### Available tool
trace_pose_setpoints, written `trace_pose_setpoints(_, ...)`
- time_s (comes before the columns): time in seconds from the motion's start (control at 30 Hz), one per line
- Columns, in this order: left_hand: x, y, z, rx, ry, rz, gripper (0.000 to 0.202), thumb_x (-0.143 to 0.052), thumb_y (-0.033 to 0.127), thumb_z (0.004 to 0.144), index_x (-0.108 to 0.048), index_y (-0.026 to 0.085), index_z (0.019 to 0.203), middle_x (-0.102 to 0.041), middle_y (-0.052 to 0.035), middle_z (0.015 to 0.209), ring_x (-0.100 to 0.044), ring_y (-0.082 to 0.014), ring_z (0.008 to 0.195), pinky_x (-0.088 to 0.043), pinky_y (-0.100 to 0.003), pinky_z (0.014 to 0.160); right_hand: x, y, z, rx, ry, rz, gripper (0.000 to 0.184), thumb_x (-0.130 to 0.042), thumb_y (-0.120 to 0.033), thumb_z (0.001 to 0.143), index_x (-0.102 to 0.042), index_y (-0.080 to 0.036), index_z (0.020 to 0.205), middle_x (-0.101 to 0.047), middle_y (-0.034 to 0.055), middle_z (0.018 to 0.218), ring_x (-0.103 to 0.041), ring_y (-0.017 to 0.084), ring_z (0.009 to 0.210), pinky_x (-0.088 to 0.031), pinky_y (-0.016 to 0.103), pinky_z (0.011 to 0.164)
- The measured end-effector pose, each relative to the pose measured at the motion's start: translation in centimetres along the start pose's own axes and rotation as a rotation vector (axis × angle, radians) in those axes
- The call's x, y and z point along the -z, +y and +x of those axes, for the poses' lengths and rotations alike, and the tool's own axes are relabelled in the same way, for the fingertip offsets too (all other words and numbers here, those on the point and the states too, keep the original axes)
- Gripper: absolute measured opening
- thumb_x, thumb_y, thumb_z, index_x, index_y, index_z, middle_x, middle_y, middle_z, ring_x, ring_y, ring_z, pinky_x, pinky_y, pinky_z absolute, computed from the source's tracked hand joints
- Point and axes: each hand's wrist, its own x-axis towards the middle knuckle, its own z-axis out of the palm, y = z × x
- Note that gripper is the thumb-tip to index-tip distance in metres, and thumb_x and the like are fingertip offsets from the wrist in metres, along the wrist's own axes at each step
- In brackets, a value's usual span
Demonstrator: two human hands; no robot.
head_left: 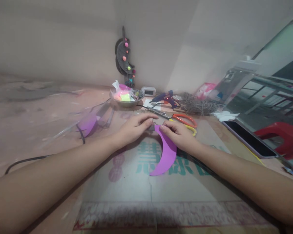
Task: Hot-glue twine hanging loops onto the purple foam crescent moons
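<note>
A purple crescent-shaped cutout (pixel 169 154), thin like paper or foam sheet, hangs point down over the printed cardboard. My right hand (pixel 178 132) pinches its upper end between thumb and fingers. Close by on the left, my left hand (pixel 138 128) is closed, thumb against forefinger, beside that same end; a small thin dark loop shows between the two hands. What exactly the left fingers hold is too small to make out. Just behind the hands lie scissors (pixel 184 119) with one orange and one yellow handle.
A metal bowl (pixel 128 103) of craft scraps stands at the back, near a dark blue glue gun (pixel 169 97) and a bundle of grey cord (pixel 197 104). A phone (pixel 250 138) lies right, another purple piece (pixel 89 125) left. A decorated dark crescent (pixel 123 57) rests against the wall.
</note>
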Motion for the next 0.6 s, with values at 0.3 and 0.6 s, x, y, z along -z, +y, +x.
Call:
trace_pose_setpoints(0.3,0.31,-0.16,0.47,0.139,-0.107,-0.072,0.032,-0.048,0.042,0.088,-0.058,0.016,0.073,-0.056,0.0002,0.069,-0.051,-0.0127,0.064,-0.04,-0.025,0.06,0.09,0.1,-0.15,0.071,-0.087,0.008,0.034,-0.044,-0.039,0.092,-0.047,-0.019,0.064,-0.044,-0.0027,0.06,-0.043,0.011,0.059,-0.032,0.024,0.054)
trace_pose_setpoints(0.6,0.25,-0.96,0.66,0.062,-0.147,0.019,0.035,-0.044,0.045,0.09,-0.047,0.017,0.069,-0.045,0.0024,0.066,-0.043,-0.0113,0.062,-0.034,-0.024,0.058,0.07,0.06,-0.08,0.042,-0.074,0.152,0.018,-0.051,-0.028,0.088,-0.067,-0.019,0.089,-0.07,0.003,0.087,-0.063,0.017,0.08,-0.047,0.028,0.072)
